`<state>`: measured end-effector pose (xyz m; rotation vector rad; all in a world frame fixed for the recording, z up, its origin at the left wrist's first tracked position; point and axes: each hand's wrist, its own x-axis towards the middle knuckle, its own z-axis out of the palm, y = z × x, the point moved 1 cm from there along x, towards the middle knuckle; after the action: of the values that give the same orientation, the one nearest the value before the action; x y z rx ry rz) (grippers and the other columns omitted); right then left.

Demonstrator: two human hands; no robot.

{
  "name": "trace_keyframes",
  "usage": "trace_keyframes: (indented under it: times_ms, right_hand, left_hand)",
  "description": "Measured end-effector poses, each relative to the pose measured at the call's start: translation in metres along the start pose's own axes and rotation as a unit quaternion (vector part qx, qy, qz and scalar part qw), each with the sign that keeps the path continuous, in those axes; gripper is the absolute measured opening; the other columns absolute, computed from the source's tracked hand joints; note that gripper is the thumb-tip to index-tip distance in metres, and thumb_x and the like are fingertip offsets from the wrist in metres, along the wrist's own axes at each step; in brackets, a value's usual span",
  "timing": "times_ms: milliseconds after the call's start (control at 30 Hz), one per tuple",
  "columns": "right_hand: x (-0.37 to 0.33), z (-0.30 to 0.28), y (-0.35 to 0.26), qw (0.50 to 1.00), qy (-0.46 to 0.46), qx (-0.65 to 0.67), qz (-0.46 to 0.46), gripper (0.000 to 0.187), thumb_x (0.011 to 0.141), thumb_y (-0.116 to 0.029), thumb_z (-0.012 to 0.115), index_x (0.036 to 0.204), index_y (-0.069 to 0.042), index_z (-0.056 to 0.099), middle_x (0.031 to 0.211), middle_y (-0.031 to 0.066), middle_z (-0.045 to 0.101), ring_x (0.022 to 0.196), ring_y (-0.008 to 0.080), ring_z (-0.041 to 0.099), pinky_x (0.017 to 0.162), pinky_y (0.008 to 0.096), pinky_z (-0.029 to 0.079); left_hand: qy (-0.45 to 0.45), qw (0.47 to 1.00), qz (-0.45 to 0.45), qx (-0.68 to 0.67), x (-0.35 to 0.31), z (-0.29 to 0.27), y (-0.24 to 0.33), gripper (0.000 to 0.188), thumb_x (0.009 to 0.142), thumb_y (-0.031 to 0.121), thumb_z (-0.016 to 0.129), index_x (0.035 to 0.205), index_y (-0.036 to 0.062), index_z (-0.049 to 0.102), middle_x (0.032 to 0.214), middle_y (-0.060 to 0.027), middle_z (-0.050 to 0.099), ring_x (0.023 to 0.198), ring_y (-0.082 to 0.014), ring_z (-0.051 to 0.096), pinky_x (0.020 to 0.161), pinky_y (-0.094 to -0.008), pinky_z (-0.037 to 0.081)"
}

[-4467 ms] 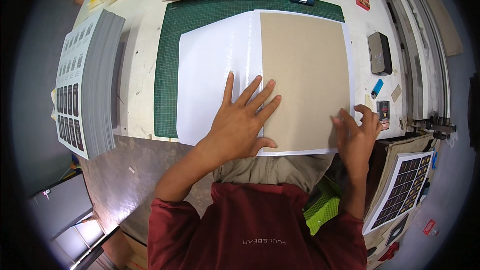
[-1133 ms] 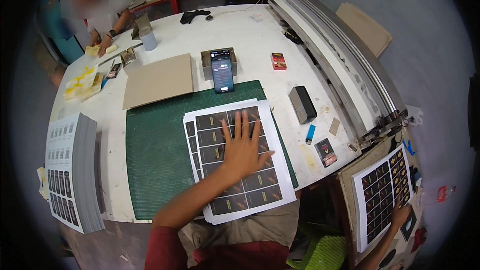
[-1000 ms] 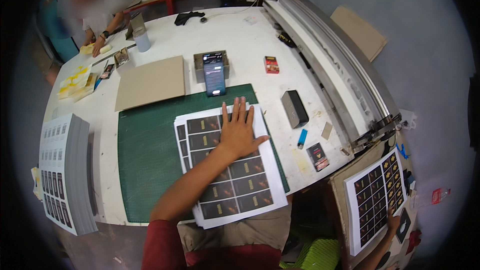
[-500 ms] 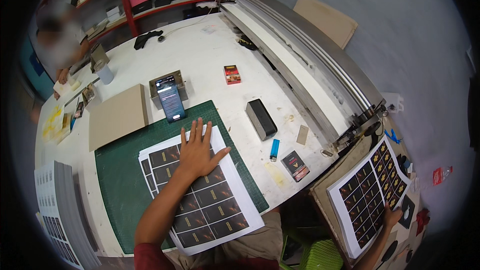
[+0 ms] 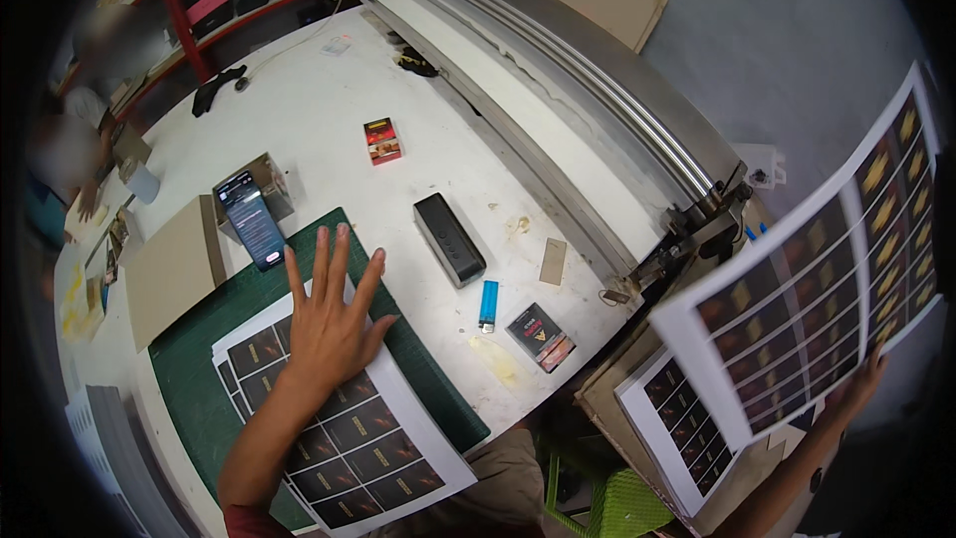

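Observation:
My left hand (image 5: 329, 334) is spread flat, palm down, over a small stack of printed sheets (image 5: 373, 458) with rows of dark rectangles. The fingertips reach past the stack's far edge, over the green cutting mat (image 5: 184, 418). I cannot tell how firmly the palm touches the paper. At the far right, my right hand (image 5: 864, 387) grips the lower edge of a raised printed sheet (image 5: 787, 304), which is tilted and blurred. Below it, more printed sheets (image 5: 682, 418) lie on a brown board, partly hidden by the raised one.
A phone (image 5: 251, 224) leans on a small open box beyond the mat. Nearby are a black speaker box (image 5: 450, 239), a blue lighter (image 5: 488, 306), and two cigarette packs (image 5: 541, 337). A long roller machine (image 5: 588, 110) edges the table. Another person (image 5: 75, 159) is at the far left.
My right hand has raised a printed sheet up and to the right off the pile there. My left hand's fingers are spread wider. The whole view has shifted rightward.

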<state>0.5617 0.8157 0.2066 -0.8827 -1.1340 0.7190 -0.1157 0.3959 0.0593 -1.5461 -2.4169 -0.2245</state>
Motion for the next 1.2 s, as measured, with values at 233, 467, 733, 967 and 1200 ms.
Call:
trace_keyframes:
  times_ms: [233, 467, 733, 967, 1200]
  right_hand:
    - [0.137, 0.251, 0.066, 0.966, -0.158, 0.165, 0.126, 0.032, 0.100, -0.020, 0.062, 0.123, 0.001, 0.060, 0.114, 0.0158, 0.068, 0.104, 0.0320, 0.068, 0.092, 0.0463, 0.057]
    - [0.163, 0.469, 0.124, 0.988, 0.089, 0.118, -0.051, 0.020, 0.088, -0.007, 0.072, 0.094, 0.007, 0.058, 0.087, 0.0147, 0.065, 0.071, 0.0187, 0.062, 0.065, 0.0357, 0.054]
    - [0.072, 0.525, 0.165, 0.909, -0.402, -0.037, 0.106, 0.047, 0.102, -0.028, 0.063, 0.135, 0.002, 0.050, 0.123, 0.0155, 0.063, 0.108, 0.0244, 0.063, 0.094, 0.0408, 0.052]
    - [0.003, 0.508, 0.075, 0.642, -0.437, -0.629, -0.031, 0.079, 0.085, -0.074, 0.064, 0.101, 0.003, 0.067, 0.073, 0.0172, 0.069, 0.061, 0.0283, 0.069, 0.060, 0.0413, 0.057]
    - [-0.107, 0.447, 0.018, 0.801, -0.435, -0.294, -0.287, 0.032, 0.092, -0.029, 0.073, 0.098, 0.001, 0.065, 0.071, 0.0169, 0.068, 0.064, 0.0268, 0.068, 0.059, 0.0412, 0.051]
  left_hand:
    - [0.058, 0.981, 0.084, -0.164, 0.094, -0.015, 0.061, 0.081, 0.079, 0.030, 0.083, 0.147, 0.0074, 0.046, 0.157, -0.0284, 0.033, 0.144, -0.0496, 0.034, 0.115, -0.0667, 0.024]
    - [0.089, 0.902, 0.019, -0.422, 0.248, 0.048, 0.109, 0.058, 0.088, 0.034, 0.076, 0.128, -0.0050, 0.060, 0.121, -0.0238, 0.062, 0.094, -0.0268, 0.063, 0.078, -0.0346, 0.053]
    - [-0.064, 0.724, -0.200, -0.657, 0.306, 0.089, 0.134, 0.063, 0.094, 0.049, 0.067, 0.122, -0.0074, 0.064, 0.102, -0.0206, 0.070, 0.089, -0.0243, 0.069, 0.078, -0.0334, 0.053]
    - [0.041, 0.516, -0.279, -0.809, 0.262, 0.065, 0.129, 0.035, 0.088, 0.015, 0.077, 0.114, -0.0062, 0.064, 0.100, -0.0115, 0.071, 0.085, -0.0212, 0.069, 0.076, -0.0327, 0.056]
    - [0.069, 0.547, -0.310, -0.775, 0.147, -0.007, 0.052, 0.034, 0.089, 0.014, 0.076, 0.114, -0.0056, 0.063, 0.099, -0.0123, 0.072, 0.081, -0.0180, 0.071, 0.075, -0.0294, 0.058]
